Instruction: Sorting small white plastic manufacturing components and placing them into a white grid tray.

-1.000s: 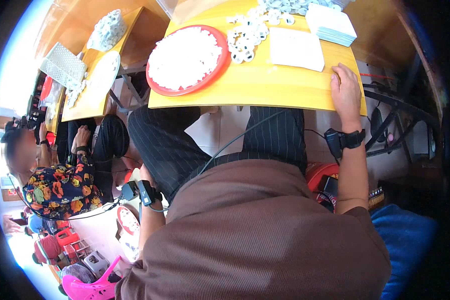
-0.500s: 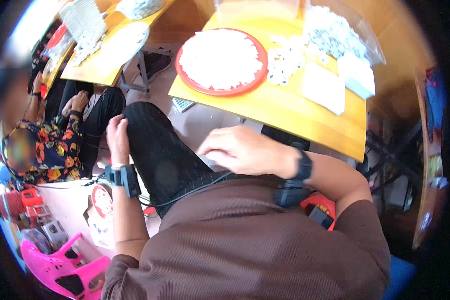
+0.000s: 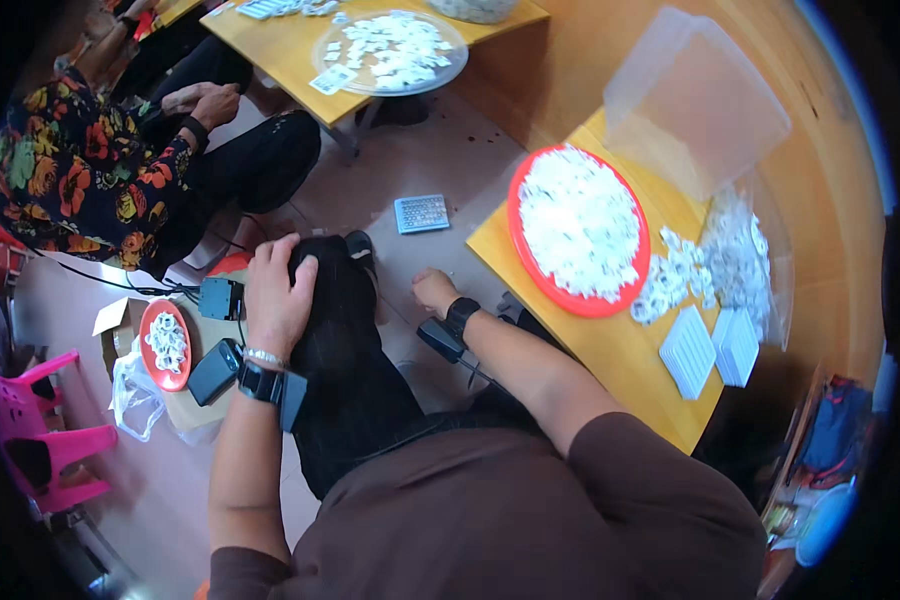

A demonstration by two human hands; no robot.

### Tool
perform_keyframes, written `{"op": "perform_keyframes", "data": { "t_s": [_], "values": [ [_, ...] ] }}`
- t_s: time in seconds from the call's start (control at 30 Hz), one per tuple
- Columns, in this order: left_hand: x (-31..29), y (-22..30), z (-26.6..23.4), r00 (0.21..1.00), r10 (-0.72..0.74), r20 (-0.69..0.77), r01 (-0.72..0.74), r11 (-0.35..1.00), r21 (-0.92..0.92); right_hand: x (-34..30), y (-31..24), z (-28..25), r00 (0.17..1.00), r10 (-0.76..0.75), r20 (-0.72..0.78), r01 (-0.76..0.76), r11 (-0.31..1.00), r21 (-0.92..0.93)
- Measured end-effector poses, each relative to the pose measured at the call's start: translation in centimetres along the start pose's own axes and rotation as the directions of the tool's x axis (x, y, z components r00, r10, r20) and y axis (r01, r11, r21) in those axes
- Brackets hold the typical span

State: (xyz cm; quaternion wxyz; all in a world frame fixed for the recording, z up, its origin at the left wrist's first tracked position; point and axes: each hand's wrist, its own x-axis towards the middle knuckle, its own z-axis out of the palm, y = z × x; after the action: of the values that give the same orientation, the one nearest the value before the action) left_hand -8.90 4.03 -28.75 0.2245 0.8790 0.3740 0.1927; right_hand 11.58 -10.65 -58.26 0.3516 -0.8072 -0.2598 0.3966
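My left hand (image 3: 282, 295) lies palm down on my left knee, its fingers spread and empty. My right hand (image 3: 436, 292) is held out over the floor between my knee and the yellow table (image 3: 570, 340). Its fingers are curled in; whether anything is inside them is hidden. The nearest thing beyond it is a grey-blue gridded tray (image 3: 422, 213) on the floor. To its right, on the table, stands a red round tray (image 3: 518, 225) heaped with small white pieces (image 3: 585, 225). Both wrists carry black strapped devices.
Two white ribbed trays (image 3: 688, 352) and a bag of small pieces (image 3: 740, 255) share the table with a clear plastic bin (image 3: 685, 105). At left sits a person in a flowered shirt (image 3: 80, 180). A red plate (image 3: 148, 355) and a pink chair (image 3: 70, 445) are lower left.
The view has turned, shifting the table to the right. My right hand has gone from above my lap to over the floor. The gridded tray shows whole now.
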Motion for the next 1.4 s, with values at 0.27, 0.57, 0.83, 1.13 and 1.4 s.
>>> {"op": "perform_keyframes", "data": {
  "t_s": [0.27, 0.57, 0.83, 1.13, 1.4],
  "values": [
    [-0.7, -1.8, -1.0, 0.999, -0.036, 0.032, 0.038, 0.997, -0.074, 8.9, 5.6, 4.2, 0.986, -0.026, 0.162, 0.137, 0.671, -0.729],
    [0.2, -1.4, -1.2, 0.995, -0.043, 0.09, 0.054, 0.991, -0.126, 9.6, 12.8, 0.9, 0.916, 0.397, 0.061, -0.219, 0.62, -0.753],
    [-0.8, -3.3, -1.7, 0.986, -0.12, 0.119, 0.138, 0.977, -0.161, 9.1, 17.8, 0.4, 0.78, 0.548, -0.301, -0.623, 0.722, -0.301],
    [-0.9, -5.0, -2.1, 0.981, -0.135, 0.139, 0.155, 0.978, -0.141, 10.8, 15.8, -0.9, 0.732, 0.595, -0.331, -0.68, 0.671, -0.297],
    [0.5, -4.9, -3.2, 0.978, -0.066, 0.2, 0.091, 0.989, -0.117, 11.1, 14.2, 1.4, 0.64, 0.583, -0.501, -0.723, 0.678, -0.135]
  ]
}}
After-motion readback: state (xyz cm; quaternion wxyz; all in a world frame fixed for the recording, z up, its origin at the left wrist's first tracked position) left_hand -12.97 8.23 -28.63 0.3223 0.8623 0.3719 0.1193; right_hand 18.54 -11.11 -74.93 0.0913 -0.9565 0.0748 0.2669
